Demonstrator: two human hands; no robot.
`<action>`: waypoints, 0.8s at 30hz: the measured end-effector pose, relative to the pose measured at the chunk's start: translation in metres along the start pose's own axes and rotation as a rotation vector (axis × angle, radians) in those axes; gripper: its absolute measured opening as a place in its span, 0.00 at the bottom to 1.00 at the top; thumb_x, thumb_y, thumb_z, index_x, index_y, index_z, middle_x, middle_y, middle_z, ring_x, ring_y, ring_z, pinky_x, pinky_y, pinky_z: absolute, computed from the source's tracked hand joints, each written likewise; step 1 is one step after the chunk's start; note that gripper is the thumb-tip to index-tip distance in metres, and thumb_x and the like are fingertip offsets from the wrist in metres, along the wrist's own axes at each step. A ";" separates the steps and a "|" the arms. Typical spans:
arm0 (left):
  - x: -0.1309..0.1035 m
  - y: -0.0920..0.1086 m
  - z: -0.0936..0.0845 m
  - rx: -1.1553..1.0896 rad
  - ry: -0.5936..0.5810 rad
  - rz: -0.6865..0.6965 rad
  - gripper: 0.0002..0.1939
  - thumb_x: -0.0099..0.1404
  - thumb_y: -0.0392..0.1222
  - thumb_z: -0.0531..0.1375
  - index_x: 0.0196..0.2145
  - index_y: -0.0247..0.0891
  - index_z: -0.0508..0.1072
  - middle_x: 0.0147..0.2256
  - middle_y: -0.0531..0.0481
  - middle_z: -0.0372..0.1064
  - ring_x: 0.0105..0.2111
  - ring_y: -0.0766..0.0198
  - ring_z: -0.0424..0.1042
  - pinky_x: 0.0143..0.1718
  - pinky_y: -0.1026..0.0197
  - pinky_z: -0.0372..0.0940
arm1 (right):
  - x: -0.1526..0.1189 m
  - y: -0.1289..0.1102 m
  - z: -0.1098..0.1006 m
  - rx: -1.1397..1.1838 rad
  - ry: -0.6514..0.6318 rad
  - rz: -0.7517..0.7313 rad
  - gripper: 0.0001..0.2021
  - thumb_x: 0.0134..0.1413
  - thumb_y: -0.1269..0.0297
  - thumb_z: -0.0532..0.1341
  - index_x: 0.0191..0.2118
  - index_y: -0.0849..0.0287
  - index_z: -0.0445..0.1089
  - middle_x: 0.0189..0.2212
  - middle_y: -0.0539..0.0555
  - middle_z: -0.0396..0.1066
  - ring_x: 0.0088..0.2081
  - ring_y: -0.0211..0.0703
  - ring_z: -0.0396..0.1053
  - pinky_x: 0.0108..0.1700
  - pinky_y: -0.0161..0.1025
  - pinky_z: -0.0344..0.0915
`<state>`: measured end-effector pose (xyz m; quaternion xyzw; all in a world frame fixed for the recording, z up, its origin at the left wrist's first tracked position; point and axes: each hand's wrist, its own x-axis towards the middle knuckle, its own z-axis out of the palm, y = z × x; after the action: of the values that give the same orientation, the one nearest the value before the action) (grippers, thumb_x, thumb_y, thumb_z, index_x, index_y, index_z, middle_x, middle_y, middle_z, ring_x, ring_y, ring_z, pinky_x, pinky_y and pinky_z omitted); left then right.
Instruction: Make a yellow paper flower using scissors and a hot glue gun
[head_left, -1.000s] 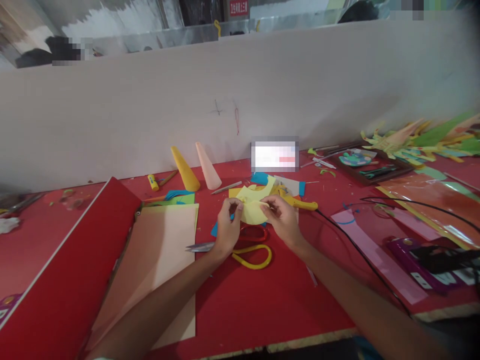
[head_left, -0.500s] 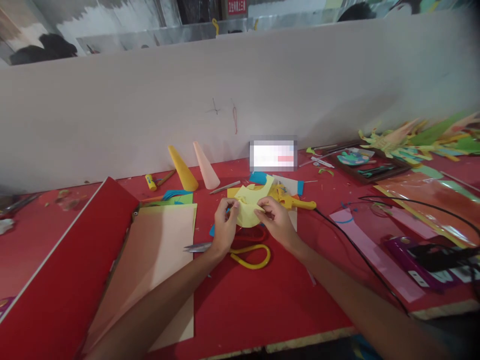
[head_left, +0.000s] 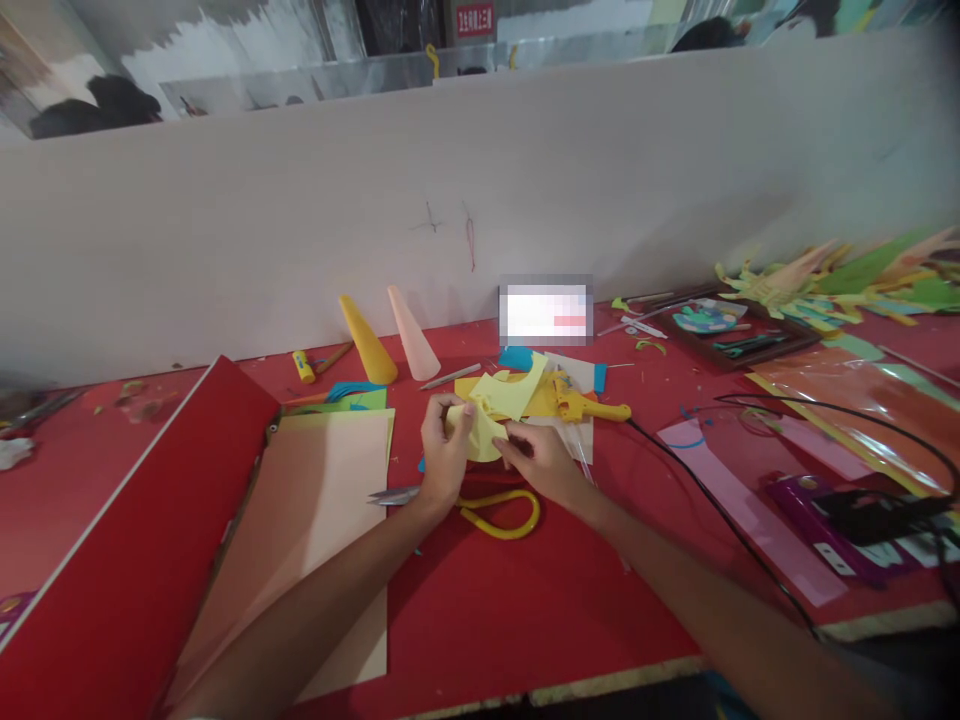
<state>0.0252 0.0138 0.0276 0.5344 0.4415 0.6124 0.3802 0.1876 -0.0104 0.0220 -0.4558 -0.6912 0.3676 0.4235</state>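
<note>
A small piece of pale yellow paper (head_left: pixel 486 440) is pinched between my two hands, its surface curved. My left hand (head_left: pixel 445 450) grips its left side, thumb on top. The fingers of my right hand (head_left: pixel 541 455) are closed on its lower right edge. Behind it lie more yellow paper scraps (head_left: pixel 514 392) and a yellow hot glue gun (head_left: pixel 589 405) with a black cord. Below my hands are scissors with yellow handles (head_left: pixel 536 510), their blades pointing left and partly hidden by my left wrist.
Two paper cones, yellow (head_left: pixel 369 345) and pink (head_left: pixel 414 340), stand against the white partition (head_left: pixel 300 210). Large pale sheets (head_left: pixel 330 520) lie left beside a red panel (head_left: pixel 150 530). To the right are a pink strip (head_left: pixel 750 515), a purple box (head_left: pixel 817 525) and a dark tray (head_left: pixel 780 350).
My right hand has moved slightly left and down along the paper, closer to my left hand. The paper has turned and now curves more; the scraps behind it show more.
</note>
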 end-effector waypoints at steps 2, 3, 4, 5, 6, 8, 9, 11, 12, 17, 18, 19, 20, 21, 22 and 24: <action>0.000 -0.003 0.002 -0.073 0.007 -0.042 0.16 0.67 0.55 0.66 0.39 0.39 0.70 0.34 0.53 0.67 0.33 0.65 0.67 0.36 0.65 0.65 | 0.000 0.001 0.001 0.116 0.014 0.046 0.23 0.67 0.45 0.60 0.25 0.55 0.63 0.20 0.49 0.71 0.24 0.41 0.67 0.29 0.37 0.61; 0.000 -0.004 0.003 -0.091 -0.006 -0.068 0.17 0.67 0.56 0.66 0.39 0.39 0.70 0.34 0.52 0.67 0.33 0.65 0.67 0.35 0.65 0.65 | 0.000 0.002 0.002 0.168 0.018 0.069 0.24 0.67 0.43 0.60 0.26 0.54 0.63 0.21 0.49 0.72 0.23 0.41 0.67 0.28 0.37 0.62; 0.000 -0.004 0.004 -0.091 -0.027 -0.092 0.17 0.67 0.56 0.65 0.38 0.39 0.71 0.33 0.53 0.67 0.32 0.65 0.67 0.34 0.65 0.65 | 0.001 0.004 0.002 0.201 0.019 0.086 0.23 0.67 0.42 0.60 0.27 0.54 0.63 0.22 0.49 0.73 0.22 0.41 0.68 0.27 0.37 0.62; 0.001 -0.004 0.004 -0.079 -0.042 -0.107 0.18 0.67 0.57 0.65 0.37 0.38 0.71 0.31 0.53 0.67 0.31 0.65 0.66 0.32 0.65 0.64 | 0.002 0.005 0.002 0.201 0.016 0.090 0.23 0.67 0.41 0.59 0.28 0.54 0.63 0.23 0.50 0.73 0.23 0.42 0.69 0.27 0.37 0.64; 0.003 -0.002 0.004 -0.061 -0.050 -0.109 0.18 0.67 0.57 0.65 0.36 0.38 0.71 0.30 0.53 0.66 0.29 0.66 0.65 0.31 0.65 0.63 | 0.002 0.007 0.003 0.163 0.011 0.070 0.22 0.68 0.42 0.59 0.30 0.54 0.65 0.25 0.51 0.75 0.25 0.43 0.71 0.29 0.38 0.67; 0.010 0.006 0.002 -0.021 -0.066 -0.089 0.18 0.67 0.57 0.65 0.36 0.37 0.72 0.30 0.53 0.67 0.29 0.66 0.64 0.30 0.66 0.63 | 0.001 0.009 0.004 -0.014 -0.013 -0.040 0.17 0.69 0.47 0.59 0.37 0.56 0.70 0.33 0.55 0.79 0.35 0.49 0.77 0.39 0.43 0.73; 0.017 0.011 -0.001 -0.003 -0.090 -0.082 0.18 0.67 0.57 0.65 0.37 0.37 0.73 0.32 0.52 0.69 0.30 0.66 0.65 0.30 0.66 0.63 | 0.000 0.009 0.005 -0.129 -0.037 -0.109 0.15 0.70 0.50 0.60 0.41 0.57 0.73 0.40 0.58 0.80 0.43 0.51 0.77 0.46 0.46 0.74; 0.033 0.026 -0.009 0.036 -0.220 -0.116 0.19 0.66 0.57 0.65 0.36 0.37 0.73 0.32 0.52 0.68 0.31 0.66 0.66 0.30 0.66 0.63 | -0.004 0.008 0.008 -0.351 -0.118 -0.213 0.13 0.68 0.54 0.63 0.49 0.58 0.74 0.50 0.62 0.77 0.54 0.56 0.74 0.57 0.52 0.71; 0.042 0.035 -0.015 0.056 -0.298 -0.159 0.20 0.64 0.58 0.66 0.33 0.37 0.71 0.29 0.53 0.66 0.28 0.66 0.64 0.27 0.66 0.61 | -0.007 0.006 0.010 -0.449 -0.167 -0.235 0.15 0.67 0.54 0.65 0.52 0.59 0.73 0.52 0.64 0.76 0.55 0.58 0.73 0.58 0.54 0.70; 0.069 0.073 -0.039 0.307 -0.496 -0.088 0.18 0.65 0.55 0.64 0.31 0.38 0.69 0.27 0.54 0.61 0.26 0.67 0.60 0.24 0.66 0.56 | -0.016 -0.007 0.014 -0.751 -0.325 -0.303 0.22 0.63 0.51 0.68 0.53 0.63 0.72 0.50 0.67 0.75 0.52 0.63 0.73 0.54 0.57 0.74; 0.071 0.077 -0.042 0.369 -0.519 -0.052 0.17 0.66 0.54 0.63 0.31 0.38 0.69 0.27 0.54 0.61 0.27 0.67 0.61 0.24 0.66 0.56 | -0.017 -0.009 0.015 -0.777 -0.334 -0.332 0.22 0.63 0.50 0.68 0.52 0.64 0.73 0.49 0.66 0.75 0.52 0.62 0.73 0.54 0.57 0.74; 0.071 0.081 -0.044 0.422 -0.542 -0.021 0.16 0.67 0.53 0.62 0.31 0.38 0.70 0.27 0.53 0.61 0.27 0.66 0.61 0.25 0.66 0.56 | -0.017 -0.010 0.015 -0.797 -0.338 -0.360 0.21 0.63 0.50 0.68 0.51 0.64 0.73 0.48 0.66 0.75 0.51 0.62 0.73 0.54 0.57 0.74; 0.071 0.084 -0.045 0.462 -0.554 0.004 0.15 0.68 0.53 0.61 0.32 0.38 0.70 0.27 0.53 0.62 0.27 0.66 0.62 0.25 0.65 0.55 | -0.018 -0.011 0.015 -0.812 -0.339 -0.387 0.21 0.63 0.50 0.68 0.50 0.64 0.73 0.47 0.65 0.75 0.51 0.61 0.74 0.54 0.56 0.73; 0.070 0.086 -0.046 0.489 -0.553 0.026 0.15 0.69 0.52 0.60 0.32 0.38 0.70 0.27 0.53 0.62 0.27 0.66 0.62 0.24 0.65 0.55 | -0.018 -0.011 0.016 -0.823 -0.335 -0.410 0.20 0.64 0.51 0.67 0.50 0.64 0.73 0.47 0.65 0.75 0.51 0.61 0.74 0.55 0.56 0.73; 0.069 0.087 -0.046 0.506 -0.540 0.045 0.14 0.69 0.51 0.60 0.32 0.38 0.70 0.26 0.53 0.62 0.26 0.66 0.61 0.24 0.65 0.55 | -0.019 -0.011 0.016 -0.831 -0.331 -0.430 0.19 0.65 0.53 0.67 0.51 0.64 0.73 0.48 0.65 0.75 0.50 0.60 0.74 0.55 0.56 0.73; 0.069 0.090 -0.046 0.521 -0.497 0.077 0.14 0.70 0.50 0.60 0.31 0.39 0.70 0.25 0.53 0.60 0.25 0.66 0.60 0.23 0.65 0.53 | -0.021 -0.009 0.018 -0.834 -0.333 -0.467 0.17 0.67 0.56 0.66 0.52 0.64 0.73 0.49 0.65 0.75 0.51 0.61 0.73 0.55 0.56 0.73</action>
<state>-0.0296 0.0428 0.1332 0.7622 0.4563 0.3447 0.3034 0.1733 -0.0353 0.0182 -0.3547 -0.9209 0.0236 0.1601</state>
